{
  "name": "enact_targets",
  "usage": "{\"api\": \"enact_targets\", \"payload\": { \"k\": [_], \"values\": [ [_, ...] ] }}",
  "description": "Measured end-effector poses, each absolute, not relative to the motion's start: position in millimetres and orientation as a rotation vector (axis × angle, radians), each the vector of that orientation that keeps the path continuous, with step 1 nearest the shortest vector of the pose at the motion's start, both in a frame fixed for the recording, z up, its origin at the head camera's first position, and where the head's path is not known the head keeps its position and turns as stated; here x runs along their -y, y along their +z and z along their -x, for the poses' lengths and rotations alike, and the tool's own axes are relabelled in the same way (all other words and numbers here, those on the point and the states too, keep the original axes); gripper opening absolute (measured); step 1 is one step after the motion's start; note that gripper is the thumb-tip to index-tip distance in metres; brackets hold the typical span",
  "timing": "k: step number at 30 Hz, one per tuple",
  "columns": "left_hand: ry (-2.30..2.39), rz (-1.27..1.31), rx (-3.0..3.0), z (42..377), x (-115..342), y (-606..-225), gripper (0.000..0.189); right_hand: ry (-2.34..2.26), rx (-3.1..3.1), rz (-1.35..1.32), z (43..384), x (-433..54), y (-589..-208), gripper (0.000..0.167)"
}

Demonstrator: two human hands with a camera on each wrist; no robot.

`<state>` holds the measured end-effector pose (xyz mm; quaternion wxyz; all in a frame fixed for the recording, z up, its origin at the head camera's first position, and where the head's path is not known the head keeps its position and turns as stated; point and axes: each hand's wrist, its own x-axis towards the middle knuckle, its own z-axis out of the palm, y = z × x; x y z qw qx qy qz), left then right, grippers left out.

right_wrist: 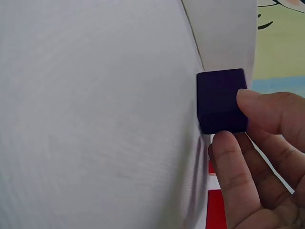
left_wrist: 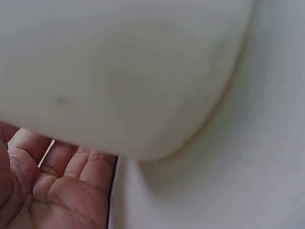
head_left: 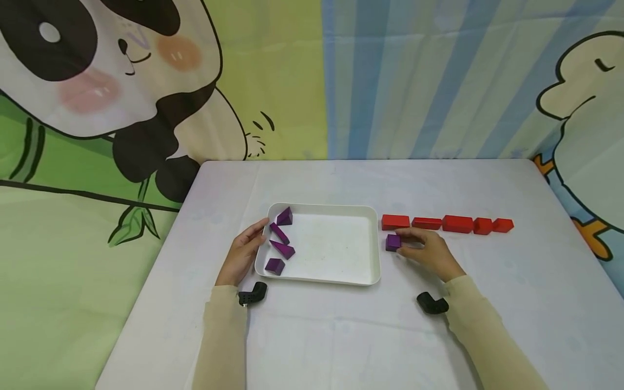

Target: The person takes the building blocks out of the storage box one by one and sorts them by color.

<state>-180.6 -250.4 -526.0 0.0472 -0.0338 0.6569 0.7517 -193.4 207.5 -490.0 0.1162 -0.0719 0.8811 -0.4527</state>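
Note:
In the head view, my left hand (head_left: pixel 241 253) rests at the left side of a white tray (head_left: pixel 336 283), its fingertips touching the rim. The left wrist view has the palm (left_wrist: pixel 62 195) beside the tray's outer wall (left_wrist: pixel 119 109), which hides the fingertips. Several purple blocks of different shapes, among them a triangular block (head_left: pixel 285 216), lie along the tray's left side. Right of the tray, my right hand (head_left: pixel 431 252) pinches a purple cube-like block (head_left: pixel 392 242) between thumb and fingers, also clear in the right wrist view, where the block (right_wrist: pixel 221 100) looks dark.
Behind my right hand, several red blocks (head_left: pixel 457 223) form a row running right from the tray. All stand on a white-covered table (head_left: pixel 312 336). A printed cloth (head_left: pixel 273 81) with a panda hangs behind it.

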Motion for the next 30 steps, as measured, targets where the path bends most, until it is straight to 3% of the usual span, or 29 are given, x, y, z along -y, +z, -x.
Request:
{"api": "enact_targets", "payload": {
  "k": [11, 30],
  "values": [
    [2.282, 0.128, -1.998, 180, 253, -527, 0.054, -1.559, -2.623, 0.277, 176, -194, -474, 0.045],
    [2.249, 0.126, -2.014, 180, 253, -525, 0.054, -1.765, -2.404, 0.496, 176, -87, -462, 0.038]
  ]
}}
